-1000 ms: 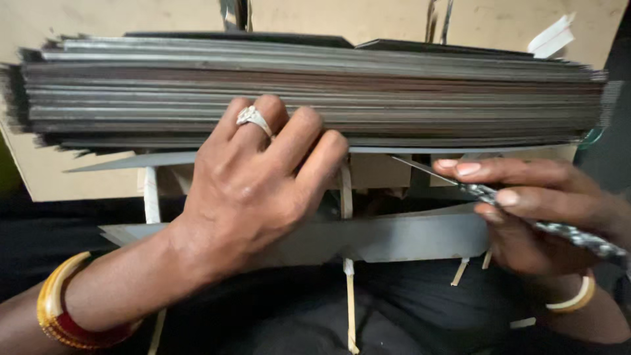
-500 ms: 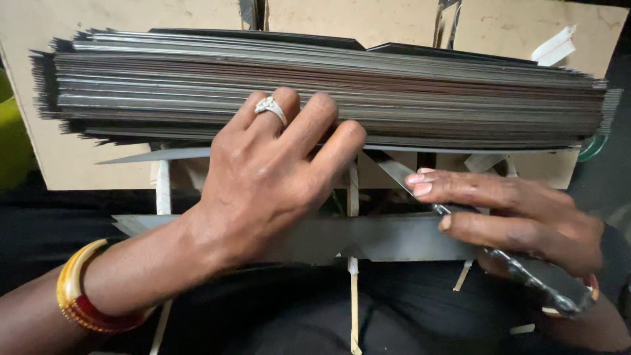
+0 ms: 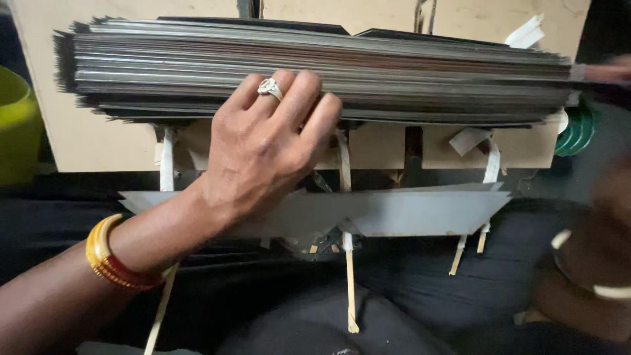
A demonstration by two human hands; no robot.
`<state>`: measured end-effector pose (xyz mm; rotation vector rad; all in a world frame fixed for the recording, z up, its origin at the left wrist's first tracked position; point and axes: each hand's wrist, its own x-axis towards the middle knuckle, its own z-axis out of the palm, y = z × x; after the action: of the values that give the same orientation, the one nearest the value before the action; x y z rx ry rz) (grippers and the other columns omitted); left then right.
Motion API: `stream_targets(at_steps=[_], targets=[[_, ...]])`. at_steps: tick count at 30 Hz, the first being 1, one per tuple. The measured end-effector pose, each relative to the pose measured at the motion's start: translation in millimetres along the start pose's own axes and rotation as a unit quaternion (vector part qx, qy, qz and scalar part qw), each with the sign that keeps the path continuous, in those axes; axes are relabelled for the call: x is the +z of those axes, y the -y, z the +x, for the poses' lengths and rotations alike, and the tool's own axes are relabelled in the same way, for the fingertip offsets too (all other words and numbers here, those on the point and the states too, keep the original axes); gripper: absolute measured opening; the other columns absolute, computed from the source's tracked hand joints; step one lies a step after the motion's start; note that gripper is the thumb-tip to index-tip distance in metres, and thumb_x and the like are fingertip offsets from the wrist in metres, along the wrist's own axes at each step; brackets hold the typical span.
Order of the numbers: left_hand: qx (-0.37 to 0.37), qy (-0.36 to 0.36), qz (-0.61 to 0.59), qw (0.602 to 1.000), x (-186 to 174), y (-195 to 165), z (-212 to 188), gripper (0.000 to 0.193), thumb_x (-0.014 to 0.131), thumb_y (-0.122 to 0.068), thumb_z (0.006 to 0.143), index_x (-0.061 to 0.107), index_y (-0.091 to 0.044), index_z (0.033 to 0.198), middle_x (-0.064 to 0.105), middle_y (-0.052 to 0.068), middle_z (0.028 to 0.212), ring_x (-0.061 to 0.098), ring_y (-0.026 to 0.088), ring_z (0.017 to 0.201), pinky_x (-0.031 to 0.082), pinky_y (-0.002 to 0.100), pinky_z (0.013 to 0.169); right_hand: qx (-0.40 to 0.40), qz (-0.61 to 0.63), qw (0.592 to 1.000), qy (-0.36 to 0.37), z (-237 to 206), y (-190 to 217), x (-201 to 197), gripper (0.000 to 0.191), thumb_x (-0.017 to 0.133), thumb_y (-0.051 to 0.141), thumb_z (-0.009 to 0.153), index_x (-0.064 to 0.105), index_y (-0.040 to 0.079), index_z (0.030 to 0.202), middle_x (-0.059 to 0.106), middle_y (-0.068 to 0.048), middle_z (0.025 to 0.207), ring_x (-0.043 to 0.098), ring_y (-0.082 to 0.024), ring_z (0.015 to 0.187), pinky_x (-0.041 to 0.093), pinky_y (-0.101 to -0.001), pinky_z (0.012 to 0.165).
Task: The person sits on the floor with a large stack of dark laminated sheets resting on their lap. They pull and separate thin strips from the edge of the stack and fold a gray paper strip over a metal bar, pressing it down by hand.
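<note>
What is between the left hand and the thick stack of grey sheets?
Nothing visible. The left hand lies directly on the front edge of the stack of grey sheets, fingers pressed against it. The right hand is blurred, low and apart.

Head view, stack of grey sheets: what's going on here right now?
A person's left hand, with a ring and gold and red bangles at the wrist, rests with fingers spread against the edge of a thick stack of grey sheets. One loose grey sheet lies below the stack, with pale strips hanging down. The right hand is off at the right edge, too blurred to tell whether it holds anything. A yellow-green container sits far left.
</note>
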<state>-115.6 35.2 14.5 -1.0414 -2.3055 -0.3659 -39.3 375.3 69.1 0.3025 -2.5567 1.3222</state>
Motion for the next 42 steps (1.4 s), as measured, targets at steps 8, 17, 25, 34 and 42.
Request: stream_targets(at_steps=[8,17,25,34,42], targets=[[0.035,-0.013,0.079,0.996,-20.8,-0.9,-22.9,0.012,0.066,-0.006,0.097,0.068,-0.006,0.108,0.062,0.006,0.101,0.058,0.017,0.094,0.048,0.029,0.072,-0.145,-0.114,0.983,0.02,2.0,-30.8,16.2,0.032,0.061,-0.008,0.112,0.046,-0.007,0.14,0.059,-0.018,0.129,0.065,-0.029,0.12,0.055,-0.0356,0.105],[-0.021,-0.033,0.068,0.997,-38.0,24.1,-74.0,0.018,0.069,0.009,0.096,0.065,-0.005,0.105,0.061,0.004,0.104,0.061,0.018,0.091,0.045,0.027,0.063,-0.255,-0.406,0.878,-0.002,-44.6,-38.9,24.8,0.019,0.078,-0.01,0.098,0.079,-0.001,0.115,0.065,-0.009,0.113,0.061,-0.024,0.107,0.052,-0.0325,0.092],[-0.018,-0.02,0.076,0.997,-32.4,31.7,-89.9,0.028,0.064,0.013,0.087,0.064,0.0,0.112,0.062,0.006,0.113,0.059,0.017,0.092,0.046,0.027,0.063,-0.211,-0.315,0.925,0.003,-49.9,-59.1,28.1,0.02,0.069,-0.014,0.096,0.076,0.0,0.107,0.068,-0.009,0.111,0.061,-0.019,0.106,0.049,-0.0283,0.087],[0.023,-0.032,0.081,0.996,-29.7,39.3,-88.0,0.022,0.074,0.001,0.087,0.071,0.0,0.109,0.059,0.008,0.101,0.059,0.022,0.093,0.044,0.03,0.062,-0.179,-0.301,0.937,0.01,-47.9,-64.0,30.7,0.018,0.07,-0.015,0.096,0.077,0.0,0.103,0.068,-0.008,0.105,0.064,-0.017,0.099,0.048,-0.0253,0.083],[0.029,0.006,0.138,0.99,-33.0,38.0,-83.3,0.016,0.071,0.004,0.087,0.07,-0.002,0.101,0.058,0.006,0.096,0.058,0.017,0.09,0.041,0.023,0.059,-0.206,-0.33,0.921,0.023,-32.8,-56.4,35.2,0.017,0.076,-0.014,0.093,0.079,0.002,0.1,0.072,-0.008,0.1,0.062,-0.02,0.09,0.045,-0.0287,0.078]])
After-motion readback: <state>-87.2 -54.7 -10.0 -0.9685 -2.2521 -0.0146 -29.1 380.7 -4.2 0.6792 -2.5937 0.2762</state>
